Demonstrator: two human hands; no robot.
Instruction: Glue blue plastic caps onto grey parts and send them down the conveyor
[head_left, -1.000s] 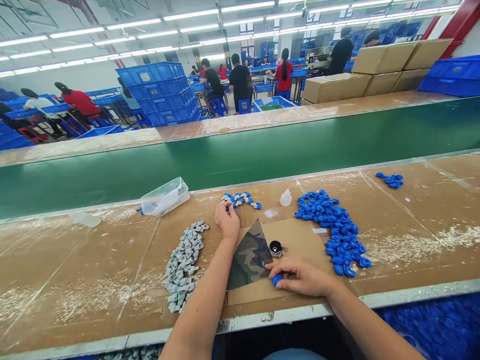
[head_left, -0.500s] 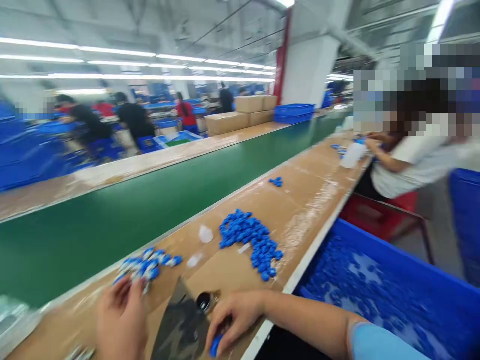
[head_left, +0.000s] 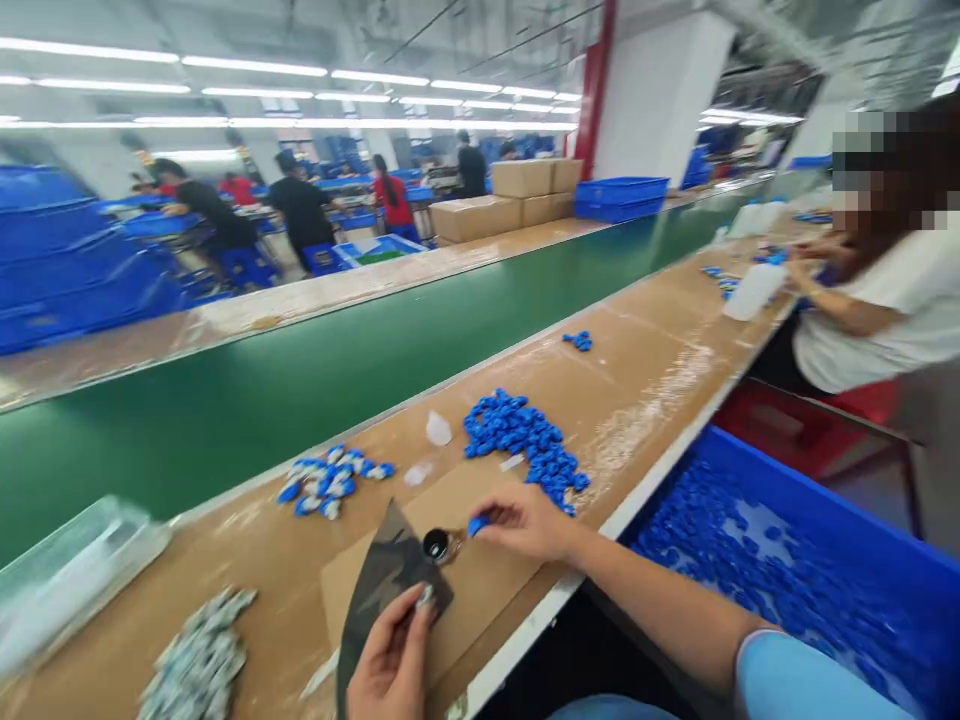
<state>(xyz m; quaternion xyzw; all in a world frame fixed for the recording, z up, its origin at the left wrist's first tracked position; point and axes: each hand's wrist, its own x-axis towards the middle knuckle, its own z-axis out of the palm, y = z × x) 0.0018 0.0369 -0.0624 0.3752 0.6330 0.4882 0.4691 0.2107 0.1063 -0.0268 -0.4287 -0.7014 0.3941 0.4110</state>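
Note:
My left hand is closed in a pinch on a small grey-white part, above a dark sheet. My right hand pinches a small blue part between thumb and fingertips. Between the two hands, a small jar of black contents stands on a cardboard sheet. Just beyond my right hand spreads a heap of blue parts. A pile of blue-and-white pieces lies farther left, and a heap of grey-white parts lies at the near left.
A green conveyor belt runs behind the bench. At the left is a clear plastic tray. A blue bin of blue parts stands at my right. A co-worker in a white top sits farther along the bench.
My left hand has moved from beside the blue-and-white pile to over the dark sheet. My right hand has lifted the blue part away from the near edge, to beside the jar. The view has shifted.

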